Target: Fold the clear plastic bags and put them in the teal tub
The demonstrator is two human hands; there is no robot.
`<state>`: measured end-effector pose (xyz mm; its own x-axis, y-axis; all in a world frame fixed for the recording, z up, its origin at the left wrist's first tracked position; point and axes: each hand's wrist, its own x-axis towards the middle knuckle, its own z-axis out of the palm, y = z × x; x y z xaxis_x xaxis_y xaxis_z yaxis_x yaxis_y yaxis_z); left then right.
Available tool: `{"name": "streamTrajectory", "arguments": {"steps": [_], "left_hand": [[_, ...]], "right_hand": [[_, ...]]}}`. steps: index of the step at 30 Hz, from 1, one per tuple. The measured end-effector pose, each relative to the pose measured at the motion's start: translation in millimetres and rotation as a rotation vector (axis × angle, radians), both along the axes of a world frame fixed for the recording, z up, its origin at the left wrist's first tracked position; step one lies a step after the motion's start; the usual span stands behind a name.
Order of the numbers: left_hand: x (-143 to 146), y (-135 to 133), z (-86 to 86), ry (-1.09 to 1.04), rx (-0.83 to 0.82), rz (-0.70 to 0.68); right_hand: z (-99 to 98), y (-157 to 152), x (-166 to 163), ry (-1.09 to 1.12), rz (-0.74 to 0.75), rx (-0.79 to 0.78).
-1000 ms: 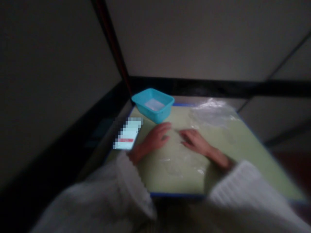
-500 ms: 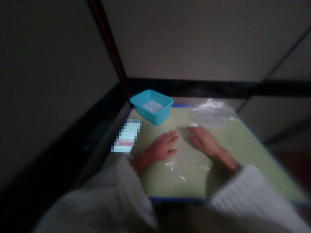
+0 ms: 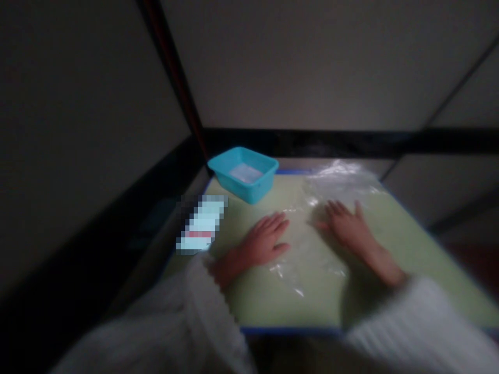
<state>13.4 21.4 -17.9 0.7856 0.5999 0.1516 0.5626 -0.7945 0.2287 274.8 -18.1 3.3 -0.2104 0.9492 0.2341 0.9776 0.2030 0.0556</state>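
A clear plastic bag lies flat on the pale yellow tabletop, in front of me. My left hand rests palm down at the bag's left side, fingers stretched out and thumb apart. Over the bag's right side is my right hand, palm down with its fingers spread; whether it touches the plastic I cannot tell. Neither hand grips anything. Just beyond my right hand lies a crumpled heap of clear plastic bags.
A turquoise plastic basin stands at the table's back left, with something whitish and flat inside. Left of my left hand, a pixelated pale rectangle lies along the table's edge. Walls rise behind the table and to its left.
My right hand has moved to the right across the bag, and its fingers have spread apart. My left hand stays nearly in place.
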Motion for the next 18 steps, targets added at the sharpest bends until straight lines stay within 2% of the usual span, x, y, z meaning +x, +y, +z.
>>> {"name": "streamTrajectory", "arguments": {"steps": [4, 6, 11, 14, 18], "left_hand": [[4.0, -2.8, -0.7, 0.017, 0.037, 0.028], [5.8, -3.9, -1.3, 0.022, 0.052, 0.043], [1.4, -1.8, -1.7, 0.036, 0.062, 0.025], [-9.6, 3.2, -2.7, 0.033, 0.073, 0.023], [-24.1, 9.3, -6.2, 0.017, 0.085, 0.029]], "right_hand": [[-8.8, 13.2, -34.0, 0.194, 0.32, -0.084], [-19.8, 21.4, -44.3, 0.223, 0.388, -0.114], [-38.7, 35.0, -32.2, 0.166, 0.316, -0.159], [-40.3, 36.9, -18.3, 0.156, 0.255, -0.159], [-36.1, 36.0, -11.6, 0.155, 0.252, -0.169]]}}
